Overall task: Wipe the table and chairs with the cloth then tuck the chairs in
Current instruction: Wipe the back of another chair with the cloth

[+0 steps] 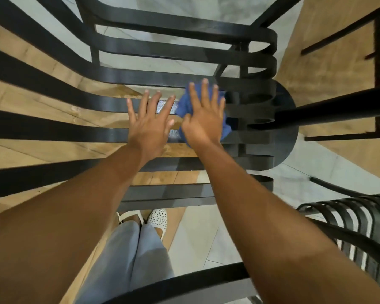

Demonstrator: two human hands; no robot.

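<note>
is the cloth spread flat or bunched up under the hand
Bunched. The blue cloth shows as a crumpled wad with folds sticking out around the right hand, which presses it flat-fingered onto the chair slats.

The chair [110,132] is built of flat black slats with a smooth, dull sheen, metal by the look of them (one slat beside the hands shows a fine speckled texture). The cloth [184,104] is soft blue fabric, matt and crumpled. Below, the floor [42,69] shows pale wood-look planks and smooth grey tiles. The shoes [157,219] are white, perforated and faintly glossy.
</note>
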